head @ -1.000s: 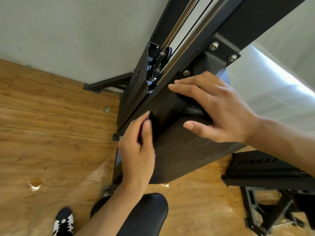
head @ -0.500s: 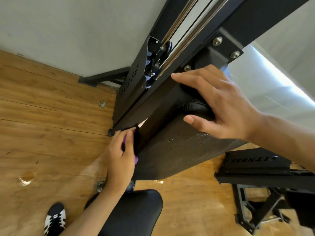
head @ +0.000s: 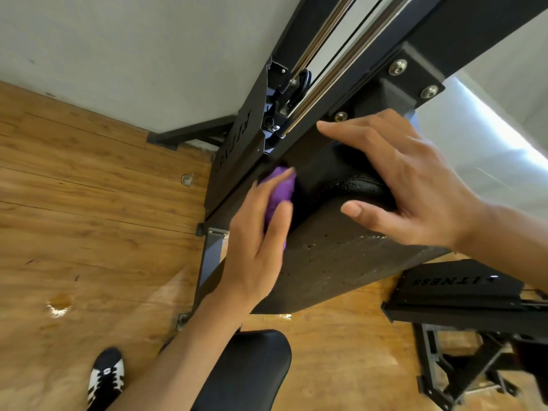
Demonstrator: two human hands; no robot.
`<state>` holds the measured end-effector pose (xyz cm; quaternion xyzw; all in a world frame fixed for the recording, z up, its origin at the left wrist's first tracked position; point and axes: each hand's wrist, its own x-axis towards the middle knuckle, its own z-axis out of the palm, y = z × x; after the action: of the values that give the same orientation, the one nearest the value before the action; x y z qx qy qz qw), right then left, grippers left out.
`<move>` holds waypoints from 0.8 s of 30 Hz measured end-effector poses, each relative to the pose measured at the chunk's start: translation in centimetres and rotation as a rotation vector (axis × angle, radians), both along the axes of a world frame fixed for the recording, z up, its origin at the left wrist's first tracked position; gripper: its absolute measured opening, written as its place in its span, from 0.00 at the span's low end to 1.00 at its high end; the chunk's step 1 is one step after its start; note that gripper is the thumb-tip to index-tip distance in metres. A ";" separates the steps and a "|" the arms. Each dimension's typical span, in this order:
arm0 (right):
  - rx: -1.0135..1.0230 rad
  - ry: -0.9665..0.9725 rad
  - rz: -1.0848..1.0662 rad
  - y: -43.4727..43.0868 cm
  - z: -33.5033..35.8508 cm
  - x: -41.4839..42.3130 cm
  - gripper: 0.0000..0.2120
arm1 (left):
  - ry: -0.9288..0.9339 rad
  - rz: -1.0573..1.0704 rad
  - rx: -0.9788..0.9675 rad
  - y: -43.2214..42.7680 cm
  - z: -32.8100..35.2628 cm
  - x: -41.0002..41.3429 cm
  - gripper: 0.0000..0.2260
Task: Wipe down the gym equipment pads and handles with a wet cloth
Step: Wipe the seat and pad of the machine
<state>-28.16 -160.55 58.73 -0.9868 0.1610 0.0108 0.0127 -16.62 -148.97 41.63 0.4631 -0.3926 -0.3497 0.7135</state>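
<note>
A black pad (head: 341,256) of a gym machine slopes across the middle of the view, with a wrinkled black vinyl edge (head: 355,185) at its top. My left hand (head: 258,241) presses a purple cloth (head: 280,188) against the pad's left side, fingers folded over the cloth. My right hand (head: 406,179) grips the top of the pad, thumb on the front face and fingers over the back. Most of the cloth is hidden under my left hand.
The machine's black frame (head: 444,40) and steel guide rods (head: 323,72) rise behind the pad. A black seat (head: 246,372) is below. A black footplate (head: 456,289) is at the right. The floor is wood (head: 89,218), with my shoe (head: 106,375) on it.
My left hand has slid up along the pad's left side, and more of the purple cloth now shows. My right hand has stayed gripping the top of the pad.
</note>
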 end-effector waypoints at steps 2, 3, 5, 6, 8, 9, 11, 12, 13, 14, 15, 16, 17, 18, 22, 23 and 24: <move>0.002 0.001 -0.002 0.1 0.0 0.0 0.33 | -0.120 0.021 -0.049 -1.5 2.3 0.9 0.19; 0.001 0.002 -0.004 0.1 0.1 0.0 0.34 | -0.156 0.029 -0.067 -1.9 2.9 1.1 0.19; 0.002 0.001 -0.008 0.1 0.1 0.0 0.34 | -0.174 0.058 -0.089 -1.9 2.9 1.2 0.18; 0.003 0.001 -0.012 0.1 0.0 0.0 0.34 | -0.178 0.086 -0.081 -1.4 2.3 0.9 0.17; 0.011 0.001 -0.018 0.1 0.0 0.0 0.34 | -0.188 0.145 -0.044 0.2 0.4 0.0 0.17; 0.013 0.002 -0.020 0.1 0.0 -0.1 0.34 | -0.170 0.163 -0.014 1.1 -0.3 -0.5 0.17; 0.013 0.003 -0.018 0.0 0.1 -0.2 0.34 | -0.086 0.173 0.056 2.1 -0.4 -1.1 0.19; 0.012 0.003 -0.019 0.0 0.1 -0.1 0.34 | -0.058 0.163 0.075 1.6 0.2 -1.0 0.19; 0.014 0.005 -0.020 -0.1 0.1 0.0 0.34 | -0.053 0.152 0.081 0.9 1.1 -0.8 0.19; 0.019 0.005 -0.020 0.0 0.1 0.1 0.34 | -0.065 0.148 0.072 0.1 2.2 -0.4 0.19; 0.019 0.002 -0.020 0.0 0.1 0.2 0.34 | -0.084 0.151 0.035 -0.6 3.4 0.0 0.19; 0.012 -0.001 -0.021 0.1 0.1 0.1 0.34 | -0.107 0.157 -0.014 -1.2 4.1 0.3 0.18; 0.008 0.000 -0.022 0.1 0.2 0.1 0.34 | -0.125 0.164 -0.055 -1.5 4.4 0.3 0.18; 0.006 0.000 -0.024 0.1 0.2 0.0 0.34 | -0.143 0.173 -0.076 -1.5 4.2 0.2 0.17; 0.009 -0.003 -0.021 0.0 0.1 0.0 0.34 | -0.197 0.259 -0.044 0.8 -0.4 -0.7 0.14; 0.006 -0.004 -0.019 0.0 0.1 -0.1 0.34 | -0.195 0.260 -0.020 1.4 -2.0 -0.9 0.13; 0.005 -0.005 -0.017 0.0 0.1 -0.1 0.34 | -0.191 0.254 0.009 1.9 -3.7 -1.0 0.12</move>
<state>-28.25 -160.57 58.85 -0.9854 0.1692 0.0086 0.0158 -17.62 -147.11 37.89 0.5433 -0.3954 -0.2129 0.7093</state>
